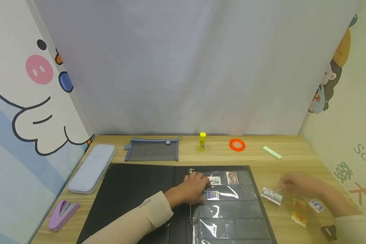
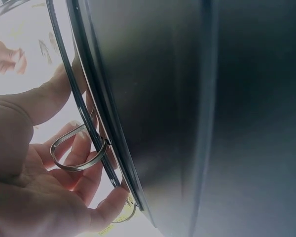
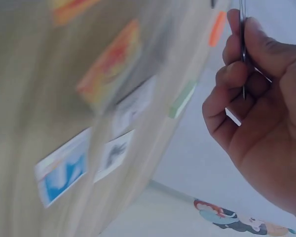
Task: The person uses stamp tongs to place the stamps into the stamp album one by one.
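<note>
A black ring binder lies spread out, with clear pocket pages on its right side. Postage stamps sit in the upper pockets, among them a reddish one and a blue-purple one. My left hand rests on the page's inner edge by the binder rings, fingers loosely bent; a metal ring shows in the left wrist view. My right hand, blurred, pinches slim metal tweezers. Their tip is beside a grey-white stamp; whether it grips the stamp I cannot tell.
Several loose stamps, including a blue one and a yellow one, lie right of the binder. Behind stand or lie a mesh pouch, glue stick, orange tape ring and green strip. Leftward are a white case and purple stapler.
</note>
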Demonstrator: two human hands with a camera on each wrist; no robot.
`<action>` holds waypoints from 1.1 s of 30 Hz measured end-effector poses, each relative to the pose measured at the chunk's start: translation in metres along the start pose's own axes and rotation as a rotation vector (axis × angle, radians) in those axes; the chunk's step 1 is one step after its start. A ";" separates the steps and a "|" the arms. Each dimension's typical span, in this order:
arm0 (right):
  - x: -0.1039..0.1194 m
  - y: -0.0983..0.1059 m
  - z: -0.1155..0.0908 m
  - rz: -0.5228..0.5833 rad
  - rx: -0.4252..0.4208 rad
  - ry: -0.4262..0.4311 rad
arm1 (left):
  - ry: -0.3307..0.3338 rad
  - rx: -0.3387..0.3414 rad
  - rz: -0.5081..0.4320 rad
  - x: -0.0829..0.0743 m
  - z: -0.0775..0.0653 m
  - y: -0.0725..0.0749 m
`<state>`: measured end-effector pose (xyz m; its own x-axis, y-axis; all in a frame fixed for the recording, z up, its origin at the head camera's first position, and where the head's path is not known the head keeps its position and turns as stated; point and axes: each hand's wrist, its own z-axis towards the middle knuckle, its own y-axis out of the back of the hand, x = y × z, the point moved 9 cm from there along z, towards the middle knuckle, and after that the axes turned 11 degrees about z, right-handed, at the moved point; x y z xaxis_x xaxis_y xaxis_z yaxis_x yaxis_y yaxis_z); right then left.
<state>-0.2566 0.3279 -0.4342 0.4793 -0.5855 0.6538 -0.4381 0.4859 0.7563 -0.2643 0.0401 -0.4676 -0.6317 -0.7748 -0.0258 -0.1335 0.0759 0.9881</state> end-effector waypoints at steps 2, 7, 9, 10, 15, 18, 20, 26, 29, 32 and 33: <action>0.008 0.008 0.010 -0.045 -0.035 0.032 | 0.000 0.000 0.001 0.000 0.000 0.000; 0.028 0.019 0.038 -0.172 -0.112 0.082 | 0.000 -0.001 -0.005 0.000 -0.001 0.000; 0.033 0.020 0.051 -0.186 -0.127 0.061 | 0.000 -0.006 -0.006 0.000 -0.001 0.000; 0.034 0.020 0.056 -0.188 -0.132 0.042 | 0.000 -0.009 -0.006 0.000 -0.001 0.000; 0.038 0.011 0.085 -0.194 -0.131 -0.005 | -0.004 -0.016 -0.015 0.001 0.000 0.000; 0.042 0.003 0.101 -0.200 -0.131 0.032 | -0.002 -0.012 -0.012 0.002 0.001 0.000; 0.046 -0.004 0.110 -0.200 -0.119 0.071 | 0.000 -0.011 -0.007 0.002 0.001 0.000; 0.050 -0.028 0.126 -0.177 -0.017 0.110 | -0.008 -0.015 -0.007 0.001 0.001 0.000; 0.051 -0.038 0.128 -0.182 0.018 0.105 | -0.010 -0.014 -0.016 0.001 0.001 0.000; 0.050 -0.044 0.128 -0.185 0.045 0.083 | -0.006 -0.011 -0.022 0.002 0.000 0.000; 0.050 -0.046 0.128 -0.184 0.054 0.079 | -0.004 -0.010 -0.026 0.002 -0.001 0.000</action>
<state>-0.3098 0.1935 -0.4392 0.6127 -0.6072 0.5059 -0.3767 0.3383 0.8623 -0.2651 0.0382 -0.4678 -0.6315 -0.7736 -0.0526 -0.1429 0.0494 0.9885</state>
